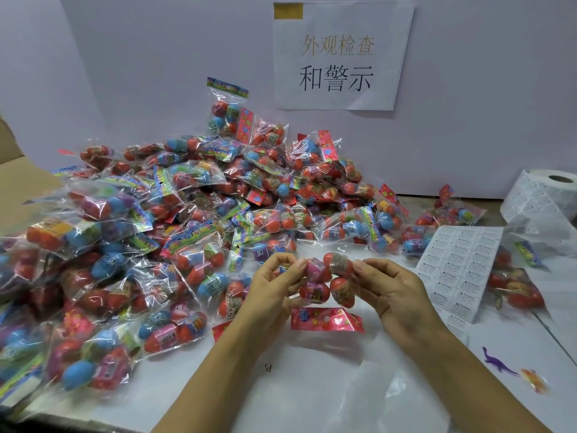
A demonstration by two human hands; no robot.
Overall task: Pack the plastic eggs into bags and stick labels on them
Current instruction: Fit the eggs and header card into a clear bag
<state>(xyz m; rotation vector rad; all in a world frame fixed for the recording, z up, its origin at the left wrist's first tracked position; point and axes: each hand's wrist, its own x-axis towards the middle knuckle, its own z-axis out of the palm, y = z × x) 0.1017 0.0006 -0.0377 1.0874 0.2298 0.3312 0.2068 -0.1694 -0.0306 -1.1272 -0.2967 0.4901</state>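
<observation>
A clear bag of red and pink plastic eggs (326,281) hangs upside down between my hands, its pink flowered header card (326,320) pointing toward me. My left hand (274,285) pinches the bag's left side with fingers and thumb. My right hand (387,285) pinches its right side near the top egg. A sheet of white warning labels (452,270) lies just right of my right hand. A large roll of the same labels (543,195) stands at the far right.
A big heap of filled egg bags (175,220) covers the left and middle of the white table (312,385). More bags (512,282) lie at the right. A purple toy dinosaur (498,362) and an orange toy (534,381) sit near the front right. A paper sign (340,57) hangs on the back wall.
</observation>
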